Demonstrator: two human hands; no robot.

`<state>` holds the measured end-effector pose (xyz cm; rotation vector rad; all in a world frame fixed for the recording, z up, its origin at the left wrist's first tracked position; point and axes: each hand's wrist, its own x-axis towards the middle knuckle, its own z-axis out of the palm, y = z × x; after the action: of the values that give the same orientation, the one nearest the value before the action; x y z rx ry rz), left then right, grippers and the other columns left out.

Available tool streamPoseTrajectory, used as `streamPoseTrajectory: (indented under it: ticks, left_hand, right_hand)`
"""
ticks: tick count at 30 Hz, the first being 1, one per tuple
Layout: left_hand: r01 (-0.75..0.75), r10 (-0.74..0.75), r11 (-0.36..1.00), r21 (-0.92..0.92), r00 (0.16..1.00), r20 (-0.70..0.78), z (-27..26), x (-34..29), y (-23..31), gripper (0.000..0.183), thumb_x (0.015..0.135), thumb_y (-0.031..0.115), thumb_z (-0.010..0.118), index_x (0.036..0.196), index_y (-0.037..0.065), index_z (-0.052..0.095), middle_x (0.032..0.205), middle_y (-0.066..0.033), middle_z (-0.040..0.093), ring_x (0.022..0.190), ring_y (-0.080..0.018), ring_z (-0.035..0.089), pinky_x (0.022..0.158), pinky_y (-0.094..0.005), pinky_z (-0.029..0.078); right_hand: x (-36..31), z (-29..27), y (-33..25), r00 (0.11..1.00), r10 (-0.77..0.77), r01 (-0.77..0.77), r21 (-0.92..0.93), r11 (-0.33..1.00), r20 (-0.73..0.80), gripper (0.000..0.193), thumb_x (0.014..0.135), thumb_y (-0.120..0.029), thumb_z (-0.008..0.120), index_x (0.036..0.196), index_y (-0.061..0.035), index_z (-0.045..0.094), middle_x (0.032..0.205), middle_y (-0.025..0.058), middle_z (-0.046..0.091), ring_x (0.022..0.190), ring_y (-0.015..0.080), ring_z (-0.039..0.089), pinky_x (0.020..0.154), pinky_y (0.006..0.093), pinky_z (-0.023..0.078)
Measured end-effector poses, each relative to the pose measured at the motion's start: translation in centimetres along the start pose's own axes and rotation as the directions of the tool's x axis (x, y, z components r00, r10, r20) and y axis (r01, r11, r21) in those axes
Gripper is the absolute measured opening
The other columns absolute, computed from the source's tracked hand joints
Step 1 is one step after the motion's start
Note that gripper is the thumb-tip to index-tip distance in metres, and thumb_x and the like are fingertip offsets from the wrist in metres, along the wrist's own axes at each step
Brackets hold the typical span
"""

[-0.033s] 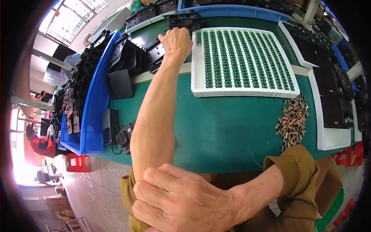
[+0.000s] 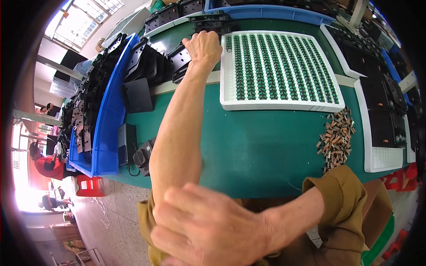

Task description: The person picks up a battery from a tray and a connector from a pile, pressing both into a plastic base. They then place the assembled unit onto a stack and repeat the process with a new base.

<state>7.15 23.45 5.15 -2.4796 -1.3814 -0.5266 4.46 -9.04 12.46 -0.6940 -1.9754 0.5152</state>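
My left arm is stretched forward over the green bench, its hand next to black plastic panels and left of a white foam tray. The fingers curl down, away from view, so whatever they hold is hidden. Across my left arm near the elbow lies my right hand, slightly blurred, with its fingers bent and their tips out of sight. It is close to the pushed-up brown left sleeve. Rows of small green-and-black parts fill most of the foam tray.
A pile of small metal-and-brown pieces lies at the bench's right. At left stands a blue bin of black panels, beside a dark box-shaped device. More trays of black panels line the right side. People sit in the left background.
My right hand has shifted slightly and is now blurred by motion. My left hand stays almost where it was.
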Motion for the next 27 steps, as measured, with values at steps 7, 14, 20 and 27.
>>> streamPoseTrajectory:
  ticks: [7,14,20,27]
  left_hand:
    - [-0.012,0.013,0.999,0.045,1.0,-0.022,0.3,-0.1,-0.9,0.015,0.071,0.007,0.063,0.082,0.005,0.073,0.093,-0.0111,0.071,0.093,-0.0349,0.067,0.083,-0.0529,0.041]
    - [-0.065,0.069,0.996,0.068,0.996,-0.059,0.3,-0.3,-0.6,0.017,0.07,0.005,0.062,0.082,0.004,0.074,0.093,-0.0111,0.071,0.091,-0.0345,0.067,0.082,-0.0521,0.041]
    - [-0.03,0.034,0.997,0.073,0.997,-0.065,0.8,-0.5,-0.2,0.011,0.074,0.006,0.066,0.077,0.009,0.076,0.08,-0.0102,0.071,0.09,-0.0297,0.066,0.086,-0.0509,0.039]
    - [-0.033,0.039,0.994,0.106,0.998,-0.053,1.0,-0.7,-0.7,0.011,0.074,0.006,0.067,0.077,0.011,0.076,0.081,-0.01,0.071,0.091,-0.0299,0.066,0.087,-0.0497,0.038]
  right_hand:
    - [0.9,0.6,0.9,0.99,-0.028,0.026,-0.02,0.999,-0.135,0.042,0.083,-0.039,0.065,0.097,0.0008,0.063,0.104,0.0174,0.057,0.103,0.0303,0.053,0.091,0.0447,0.043]
    - [1.9,-0.3,2.2,0.988,-0.085,0.073,-0.102,0.992,-0.128,0.033,0.081,-0.031,0.062,0.089,0.0011,0.063,0.096,0.0166,0.057,0.098,0.0292,0.054,0.088,0.04,0.043]
    - [0.0,2.5,-0.5,0.98,-0.067,0.065,-0.014,0.998,-0.187,0.041,0.079,-0.036,0.066,0.092,0.0026,0.064,0.094,0.0161,0.057,0.096,0.0286,0.053,0.084,0.0398,0.044]
    - [1.5,1.0,1.1,0.992,-0.074,0.062,-0.116,0.991,-0.102,0.03,0.081,-0.026,0.058,0.087,0.0027,0.064,0.093,0.0168,0.059,0.091,0.0284,0.053,0.079,0.0382,0.044]
